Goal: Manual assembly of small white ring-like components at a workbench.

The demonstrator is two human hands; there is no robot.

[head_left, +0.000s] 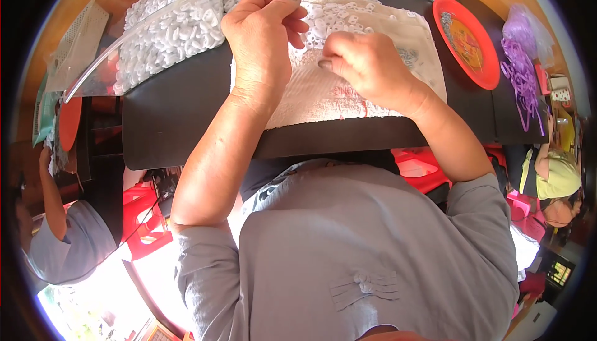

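Observation:
My left hand (264, 36) is raised above a cream cloth (298, 105) with faint red print. Its thumb presses on the index finger, and anything pinched there is too small to make out. Lower and to the right, my right hand (373, 67) hovers over the same cloth, fingers curled in and thumb close to them. What that hand may hold is hidden. Small white looped plastic pieces (323, 21) lie scattered on the cloth behind and between both hands. Some small greyish pieces (407, 57) rest on the cloth beyond my right wrist.
Clear bags (174, 36) full of white pieces stand along the far left of the dark table (168, 120). At the right lie an orange-red plate (491, 70) with small metallic bits and purple straps (522, 80). Other people (74, 241) sit at both sides.

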